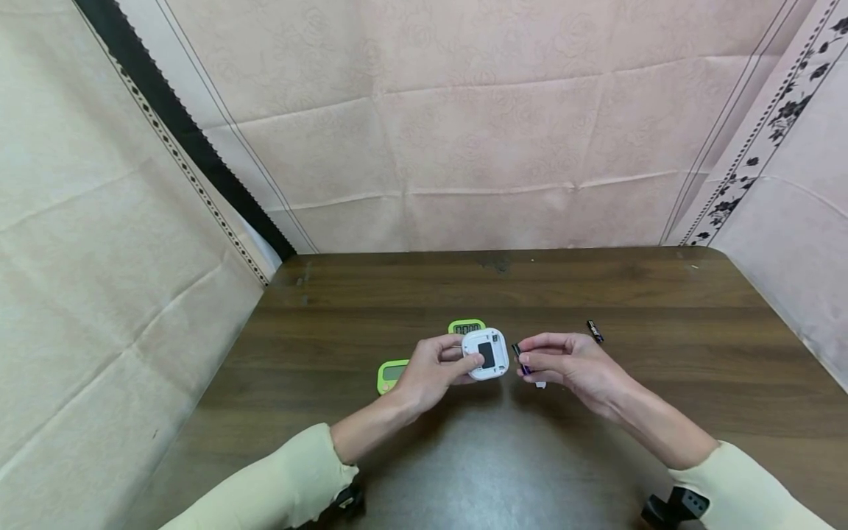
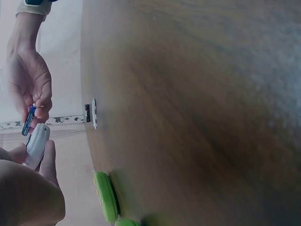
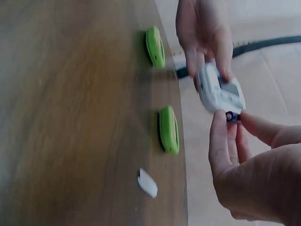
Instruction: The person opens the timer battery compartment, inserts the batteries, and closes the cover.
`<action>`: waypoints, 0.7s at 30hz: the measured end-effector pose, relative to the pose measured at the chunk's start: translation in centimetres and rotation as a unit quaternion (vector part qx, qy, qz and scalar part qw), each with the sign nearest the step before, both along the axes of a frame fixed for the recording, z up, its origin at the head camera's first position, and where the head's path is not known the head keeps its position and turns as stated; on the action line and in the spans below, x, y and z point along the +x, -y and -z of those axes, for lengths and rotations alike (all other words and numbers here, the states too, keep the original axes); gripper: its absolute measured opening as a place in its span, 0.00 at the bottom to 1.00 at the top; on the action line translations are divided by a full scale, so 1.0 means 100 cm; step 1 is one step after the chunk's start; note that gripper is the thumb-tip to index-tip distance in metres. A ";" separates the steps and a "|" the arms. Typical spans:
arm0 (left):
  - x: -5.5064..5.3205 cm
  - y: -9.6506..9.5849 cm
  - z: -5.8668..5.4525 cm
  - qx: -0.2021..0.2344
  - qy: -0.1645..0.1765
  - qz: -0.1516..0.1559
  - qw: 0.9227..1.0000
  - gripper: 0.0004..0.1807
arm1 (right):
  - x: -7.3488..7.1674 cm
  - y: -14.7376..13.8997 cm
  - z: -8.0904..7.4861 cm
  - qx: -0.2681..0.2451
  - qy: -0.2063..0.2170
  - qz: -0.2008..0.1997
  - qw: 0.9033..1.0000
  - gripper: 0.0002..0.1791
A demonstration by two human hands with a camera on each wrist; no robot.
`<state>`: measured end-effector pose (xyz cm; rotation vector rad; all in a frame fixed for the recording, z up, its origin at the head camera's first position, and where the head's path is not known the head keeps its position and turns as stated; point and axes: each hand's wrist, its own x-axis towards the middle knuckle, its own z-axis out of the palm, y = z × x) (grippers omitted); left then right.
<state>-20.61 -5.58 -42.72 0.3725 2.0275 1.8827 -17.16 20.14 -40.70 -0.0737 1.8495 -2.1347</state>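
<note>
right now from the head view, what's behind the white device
A green timer: its top edge and part of its digits show. The white device and the left hand cover its lower part.

In the head view, one green timer (image 1: 390, 374) is partly covered by the left hand (image 1: 430, 368), a second green timer (image 1: 467, 325) by the white timer (image 1: 492, 346); the cover (image 1: 540, 384) is mostly hidden by the right hand (image 1: 575, 368). Print on the held battery (image 2: 28, 121) cannot be read.

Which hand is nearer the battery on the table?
Right. That battery lies just beyond the right hand; the left hand is farther off, to the battery's left.
</note>
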 end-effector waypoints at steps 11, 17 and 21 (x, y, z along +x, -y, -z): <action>0.001 -0.005 0.003 0.015 0.006 0.002 1.000 0.20 | 0.004 0.023 -0.004 0.039 0.024 0.042 0.998 0.18; 0.002 -0.005 0.002 0.026 0.008 0.005 1.000 0.21 | 0.002 0.029 -0.004 0.042 0.037 0.047 0.997 0.19; 0.004 -0.006 0.000 0.032 0.019 0.004 0.999 0.20 | 0.001 0.031 -0.004 0.032 0.045 0.035 0.998 0.22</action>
